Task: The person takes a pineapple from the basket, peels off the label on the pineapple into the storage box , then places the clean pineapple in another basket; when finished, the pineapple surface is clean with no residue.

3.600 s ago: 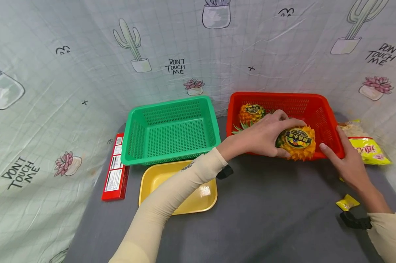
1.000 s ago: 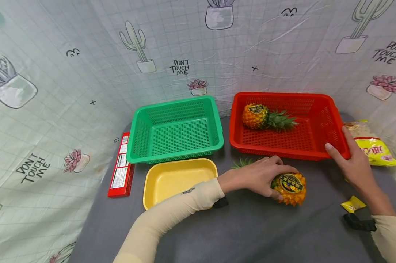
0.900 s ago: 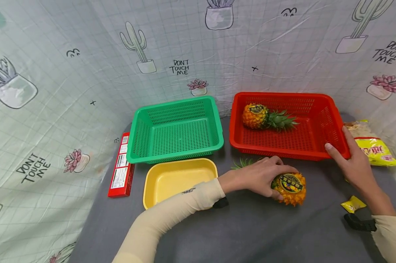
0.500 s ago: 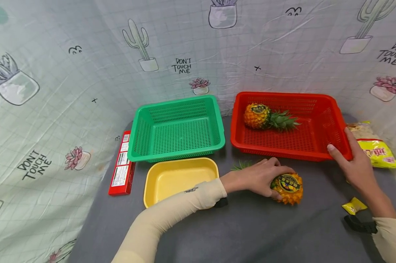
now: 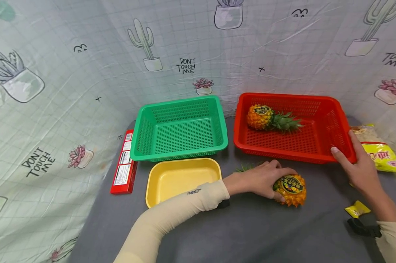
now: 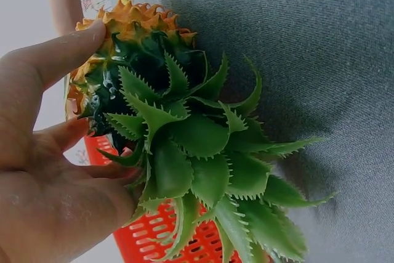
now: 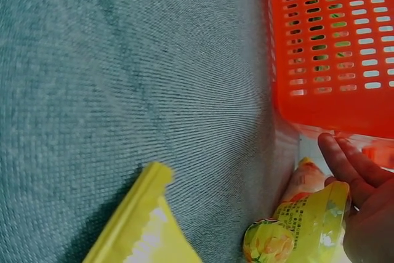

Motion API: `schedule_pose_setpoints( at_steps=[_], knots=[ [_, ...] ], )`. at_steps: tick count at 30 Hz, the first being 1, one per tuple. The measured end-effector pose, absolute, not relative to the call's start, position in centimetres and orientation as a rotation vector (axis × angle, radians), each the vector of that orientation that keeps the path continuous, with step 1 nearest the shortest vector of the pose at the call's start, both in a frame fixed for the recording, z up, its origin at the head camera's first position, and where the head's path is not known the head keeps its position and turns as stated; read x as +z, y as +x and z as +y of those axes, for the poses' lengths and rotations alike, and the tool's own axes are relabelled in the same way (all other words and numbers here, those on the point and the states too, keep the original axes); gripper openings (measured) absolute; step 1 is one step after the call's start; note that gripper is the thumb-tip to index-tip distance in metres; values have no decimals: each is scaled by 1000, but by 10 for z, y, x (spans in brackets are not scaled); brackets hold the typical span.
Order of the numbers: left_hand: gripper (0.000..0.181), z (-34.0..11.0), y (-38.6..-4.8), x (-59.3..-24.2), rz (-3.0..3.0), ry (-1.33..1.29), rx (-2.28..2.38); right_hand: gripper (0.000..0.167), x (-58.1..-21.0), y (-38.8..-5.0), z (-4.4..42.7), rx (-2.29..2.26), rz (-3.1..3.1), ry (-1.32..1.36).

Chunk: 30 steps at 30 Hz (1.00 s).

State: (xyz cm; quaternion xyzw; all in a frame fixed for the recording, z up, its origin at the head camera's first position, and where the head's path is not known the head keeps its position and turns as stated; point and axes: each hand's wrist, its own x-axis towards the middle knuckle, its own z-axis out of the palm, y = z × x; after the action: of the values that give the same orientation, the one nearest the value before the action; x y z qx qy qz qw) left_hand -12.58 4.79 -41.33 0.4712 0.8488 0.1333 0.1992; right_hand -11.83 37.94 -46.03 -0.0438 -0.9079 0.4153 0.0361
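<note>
1. Pineapple (image 5: 291,189): just in front of red basket (image 5: 283,155), crown leftward. Left hand (image 5: 262,179): thumb and fingers clamped round it. Full table contact: can't tell.
2. Right hand (image 5: 360,166): grips basket's right end, thumb inside, fingers outside. Second pineapple (image 5: 273,119) lies inside.
3. Step, judged: steadying fruit low outside basket.
4. Next move calls for stable support before left fingers loosen.
5. Green basket (image 5: 185,135), yellow tray (image 5: 181,179): leftward.

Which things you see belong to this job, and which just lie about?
Apparently in the job:
pineapple, gripped by left fingers
red basket, held by right fingers
second pineapple, inside that basket

Apparently just lying about:
green basket
yellow tray
red box
snack bag
small yellow packet
</note>
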Motion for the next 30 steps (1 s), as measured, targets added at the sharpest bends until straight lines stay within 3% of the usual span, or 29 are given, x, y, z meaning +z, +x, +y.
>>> schedule_pose_setpoints(
  at_steps=[10,19,25,30],
  knots=[
    [85,48,-126,-419,2374,1330,382,85,-457,-114,379,1162,-2715,-20],
    [86,47,-125,-417,2366,1335,390,77,-439,-94,350,1024,-2500,-80],
    [86,45,-127,-418,2361,1335,411,76,-427,-78,331,1020,-2411,124],
    [86,44,-127,-419,2367,1330,429,89,-423,-66,315,1050,-2425,337]
  ],
)
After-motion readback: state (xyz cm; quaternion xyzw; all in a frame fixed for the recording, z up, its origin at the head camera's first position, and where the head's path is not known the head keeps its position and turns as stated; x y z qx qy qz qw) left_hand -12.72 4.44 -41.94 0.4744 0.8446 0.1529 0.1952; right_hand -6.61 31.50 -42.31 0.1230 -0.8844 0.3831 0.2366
